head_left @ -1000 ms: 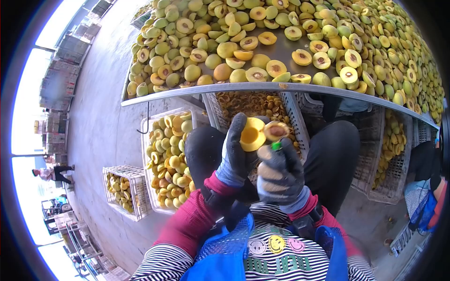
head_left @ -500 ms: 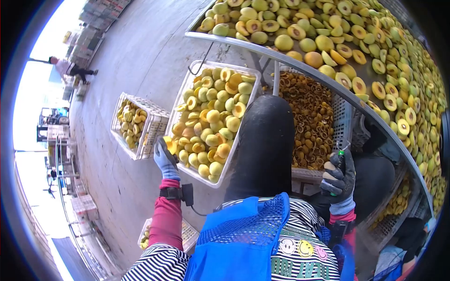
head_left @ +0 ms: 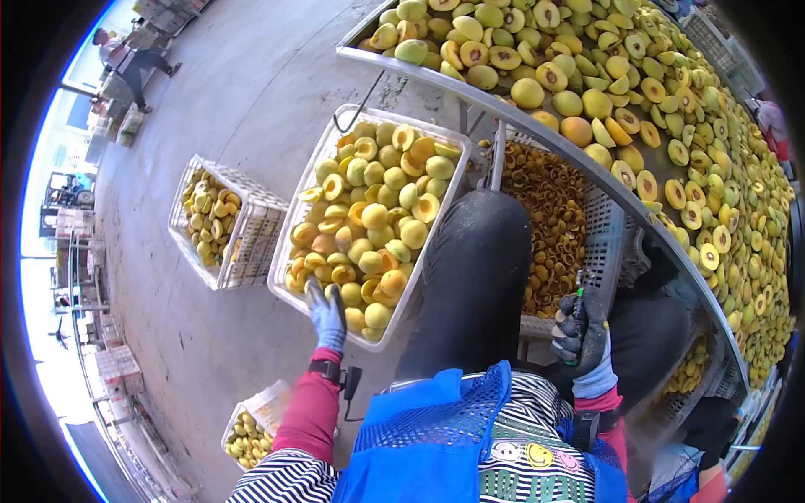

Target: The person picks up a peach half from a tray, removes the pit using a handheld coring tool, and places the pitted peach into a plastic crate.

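Below the long metal surface (head_left: 436, 86) lies a white slatted plastic crate (head_left: 300, 208) of halved yellow peaches (head_left: 377, 218); the grey-gloved left hand (head_left: 325, 314) hovers spread and empty at its near rim, best kept low; the dark-gloved right hand (head_left: 581, 335) grips a small green-handled tool (head_left: 579, 293), best pointed away.

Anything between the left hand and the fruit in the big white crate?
Nothing visible. The left hand is open over the near corner of the crate, fruit halves lying uncovered just beyond it. The right hand grips a tool elsewhere.
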`<state>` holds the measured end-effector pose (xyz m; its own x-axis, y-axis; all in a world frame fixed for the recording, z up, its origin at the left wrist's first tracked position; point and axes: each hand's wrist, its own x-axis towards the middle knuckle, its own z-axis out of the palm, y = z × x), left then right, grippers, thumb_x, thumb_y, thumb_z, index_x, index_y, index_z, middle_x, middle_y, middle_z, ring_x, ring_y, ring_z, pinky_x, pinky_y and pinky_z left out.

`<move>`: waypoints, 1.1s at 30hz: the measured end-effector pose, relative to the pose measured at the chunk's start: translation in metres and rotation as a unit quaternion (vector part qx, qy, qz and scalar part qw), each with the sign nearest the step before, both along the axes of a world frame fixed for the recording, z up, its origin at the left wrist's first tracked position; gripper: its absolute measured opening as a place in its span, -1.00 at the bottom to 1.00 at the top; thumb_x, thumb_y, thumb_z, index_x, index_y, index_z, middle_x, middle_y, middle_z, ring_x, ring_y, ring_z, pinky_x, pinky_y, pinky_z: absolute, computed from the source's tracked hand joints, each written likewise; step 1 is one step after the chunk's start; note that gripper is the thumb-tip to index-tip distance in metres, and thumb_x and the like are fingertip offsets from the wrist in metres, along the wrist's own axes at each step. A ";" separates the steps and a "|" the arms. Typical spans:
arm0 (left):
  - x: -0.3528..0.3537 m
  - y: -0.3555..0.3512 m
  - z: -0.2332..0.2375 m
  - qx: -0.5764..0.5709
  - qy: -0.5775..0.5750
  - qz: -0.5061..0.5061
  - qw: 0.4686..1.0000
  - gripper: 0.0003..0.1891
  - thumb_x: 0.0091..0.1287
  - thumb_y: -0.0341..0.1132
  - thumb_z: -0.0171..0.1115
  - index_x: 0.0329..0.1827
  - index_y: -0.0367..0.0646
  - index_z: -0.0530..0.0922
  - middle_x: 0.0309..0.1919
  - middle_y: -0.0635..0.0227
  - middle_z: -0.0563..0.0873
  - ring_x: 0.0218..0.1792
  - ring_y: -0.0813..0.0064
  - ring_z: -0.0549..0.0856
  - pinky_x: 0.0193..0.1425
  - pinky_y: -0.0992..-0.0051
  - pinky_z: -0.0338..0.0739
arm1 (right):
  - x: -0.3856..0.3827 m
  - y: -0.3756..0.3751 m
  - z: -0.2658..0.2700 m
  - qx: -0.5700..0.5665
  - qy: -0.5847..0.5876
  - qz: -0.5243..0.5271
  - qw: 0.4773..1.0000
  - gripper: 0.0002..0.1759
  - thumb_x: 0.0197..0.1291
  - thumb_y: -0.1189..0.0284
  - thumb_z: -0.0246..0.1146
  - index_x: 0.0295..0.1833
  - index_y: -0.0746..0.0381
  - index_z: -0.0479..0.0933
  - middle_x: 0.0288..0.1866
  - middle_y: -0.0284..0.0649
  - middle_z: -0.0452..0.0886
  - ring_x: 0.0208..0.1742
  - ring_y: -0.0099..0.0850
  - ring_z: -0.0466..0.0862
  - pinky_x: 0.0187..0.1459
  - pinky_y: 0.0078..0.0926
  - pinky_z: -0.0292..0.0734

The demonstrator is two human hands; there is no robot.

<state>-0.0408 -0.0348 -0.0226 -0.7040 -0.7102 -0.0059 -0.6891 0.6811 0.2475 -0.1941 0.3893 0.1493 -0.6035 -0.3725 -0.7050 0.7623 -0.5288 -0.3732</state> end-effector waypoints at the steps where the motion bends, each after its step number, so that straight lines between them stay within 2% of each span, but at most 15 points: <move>1: -0.006 0.016 -0.018 -0.051 -0.118 -0.017 0.992 -0.27 0.35 0.13 -0.02 0.43 -0.19 0.17 0.41 0.12 0.21 0.46 -0.02 0.01 0.51 0.10 -0.13 | 0.000 -0.004 -0.001 0.005 0.006 -0.013 1.000 -0.54 0.28 -0.04 0.11 -0.20 0.18 0.44 -0.62 -0.43 0.31 -0.80 -0.70 0.14 -0.78 -0.74 -0.02; 3: -0.018 0.029 -0.015 -0.067 -0.118 0.006 0.991 -0.13 0.25 0.25 0.04 0.46 -0.19 0.10 0.45 0.14 0.10 0.48 -0.02 -0.07 0.52 0.11 -0.20 | -0.001 -0.011 0.004 0.090 -0.038 0.025 0.995 -0.49 0.25 -0.09 0.13 -0.19 0.19 0.44 -0.63 -0.43 0.31 -0.78 -0.70 0.18 -0.76 -0.75 0.02; 5: -0.013 0.023 -0.014 -0.005 -0.086 -0.017 0.996 -0.15 0.29 0.20 0.05 0.46 -0.24 0.08 0.45 0.08 0.09 0.48 -0.04 -0.11 0.52 0.09 -0.21 | -0.004 -0.015 0.015 0.121 -0.046 0.045 0.991 -0.47 0.23 -0.13 0.12 -0.19 0.18 0.45 -0.61 -0.44 0.33 -0.76 -0.70 0.22 -0.74 -0.76 0.05; 7: -0.016 0.007 -0.004 0.076 -0.135 -0.025 0.988 -0.17 0.34 0.19 -0.02 0.46 -0.28 0.05 0.45 -0.01 0.08 0.47 -0.12 -0.12 0.51 0.10 -0.23 | -0.006 -0.007 0.005 0.061 -0.026 0.032 0.997 -0.46 0.23 -0.13 0.11 -0.17 0.18 0.45 -0.60 -0.44 0.35 -0.73 -0.69 0.25 -0.74 -0.75 0.07; 9: -0.021 -0.036 -0.028 0.096 -0.128 -0.024 0.987 -0.23 0.34 0.11 0.08 0.39 -0.34 0.17 0.36 -0.11 0.22 0.38 -0.15 0.18 0.49 0.10 -0.08 | -0.008 0.005 -0.002 -0.023 -0.004 0.018 1.000 -0.51 0.27 -0.09 0.10 -0.14 0.16 0.47 -0.59 -0.46 0.35 -0.73 -0.70 0.22 -0.74 -0.73 0.07; 12: -0.124 -0.002 0.068 0.214 0.137 -0.014 0.967 -0.39 0.36 -0.06 0.15 0.31 -0.34 0.30 0.28 -0.10 0.35 0.24 0.09 0.42 0.30 0.29 0.30 | -0.014 0.016 -0.007 -0.084 0.006 -0.023 0.996 -0.55 0.29 -0.05 0.10 -0.14 0.15 0.47 -0.59 -0.47 0.34 -0.74 -0.70 0.19 -0.73 -0.73 0.07; 15: -0.250 0.064 0.125 0.387 0.326 -0.157 0.848 -0.47 0.34 -0.13 0.17 0.24 -0.35 0.39 0.11 0.01 0.53 0.10 0.30 0.56 0.11 0.43 0.47 | -0.025 0.025 -0.016 -0.113 0.004 -0.061 0.992 -0.57 0.29 -0.02 0.12 -0.14 0.15 0.47 -0.60 -0.47 0.33 -0.74 -0.70 0.18 -0.72 -0.74 0.08; 17: -0.322 0.133 0.178 0.294 0.259 -0.333 0.858 -0.59 0.31 -0.21 0.19 0.12 -0.31 0.50 -0.12 0.11 0.64 -0.05 0.31 0.65 0.01 0.43 0.52 | -0.029 0.030 -0.015 -0.108 -0.053 -0.072 0.990 -0.57 0.30 -0.01 0.12 -0.13 0.18 0.46 -0.60 -0.47 0.32 -0.73 -0.70 0.20 -0.71 -0.73 0.11; 19: -0.375 0.204 0.230 0.167 0.155 -0.424 0.877 -0.63 0.28 -0.12 0.20 -0.03 -0.25 0.58 -0.23 0.12 0.68 -0.18 0.25 0.70 -0.10 0.37 0.55 | -0.027 0.032 -0.011 -0.074 -0.055 -0.091 0.992 -0.55 0.28 -0.01 0.14 -0.15 0.19 0.47 -0.60 -0.45 0.35 -0.71 -0.67 0.27 -0.69 -0.72 0.16; 21: -0.435 0.240 0.219 0.003 0.042 -0.442 0.896 -0.57 0.25 -0.03 0.21 0.02 -0.18 0.56 -0.20 0.04 0.69 -0.20 0.14 0.70 -0.10 0.30 0.57 | -0.027 0.039 -0.015 -0.011 -0.064 -0.083 0.994 -0.54 0.26 -0.02 0.16 -0.16 0.21 0.48 -0.58 -0.41 0.39 -0.69 -0.63 0.33 -0.68 -0.68 0.22; 22: -0.461 0.258 0.214 -0.058 -0.071 -0.423 0.901 -0.45 0.18 0.16 0.19 -0.02 -0.16 0.56 -0.19 0.06 0.70 -0.14 0.06 0.68 -0.06 0.19 0.55 | -0.028 0.041 -0.017 -0.010 -0.046 -0.094 0.994 -0.54 0.26 -0.02 0.16 -0.16 0.21 0.48 -0.58 -0.41 0.39 -0.69 -0.63 0.33 -0.68 -0.68 0.22; 23: -0.480 0.267 0.197 -0.087 -0.106 -0.445 0.885 -0.37 0.12 0.19 0.23 0.01 -0.21 0.52 -0.17 0.05 0.70 -0.11 0.06 0.68 -0.03 0.19 0.54 | -0.027 0.042 -0.021 0.002 -0.051 -0.106 0.993 -0.53 0.25 -0.01 0.17 -0.16 0.22 0.48 -0.58 -0.39 0.41 -0.69 -0.61 0.35 -0.67 -0.66 0.24; 27: -0.503 0.287 0.183 -0.070 -0.206 -0.475 0.853 -0.28 0.08 0.16 0.30 0.08 -0.31 0.42 -0.06 -0.01 0.66 -0.02 0.08 0.65 0.05 0.22 0.52 | -0.032 0.049 -0.022 -0.014 -0.064 -0.141 0.988 -0.53 0.24 0.02 0.20 -0.14 0.26 0.48 -0.57 -0.35 0.43 -0.69 -0.58 0.37 -0.68 -0.62 0.26; 28: -0.498 0.287 0.187 -0.058 -0.207 -0.461 0.861 -0.25 0.07 0.15 0.31 0.18 -0.23 0.38 0.00 0.04 0.64 0.01 0.11 0.64 0.07 0.20 0.52 | -0.034 0.050 -0.020 -0.006 -0.068 -0.128 0.989 -0.52 0.27 -0.01 0.15 -0.16 0.25 0.49 -0.56 -0.39 0.38 -0.67 -0.60 0.35 -0.64 -0.62 0.27; 33: -0.495 0.281 0.180 -0.032 -0.164 -0.415 0.894 -0.23 0.01 0.14 0.38 0.15 -0.22 0.37 0.09 0.00 0.54 0.08 0.07 0.59 0.08 0.20 0.51 | -0.032 0.047 -0.016 0.033 -0.064 -0.120 0.990 -0.53 0.25 0.00 0.16 -0.11 0.23 0.47 -0.55 -0.38 0.40 -0.65 -0.58 0.37 -0.62 -0.60 0.33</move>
<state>-0.5363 0.2464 0.1573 -0.9564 0.0500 -0.2876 0.0319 0.9972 0.0675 -0.2266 0.4360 0.1333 -0.5727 -0.1808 -0.7995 0.6614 -0.6782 -0.3204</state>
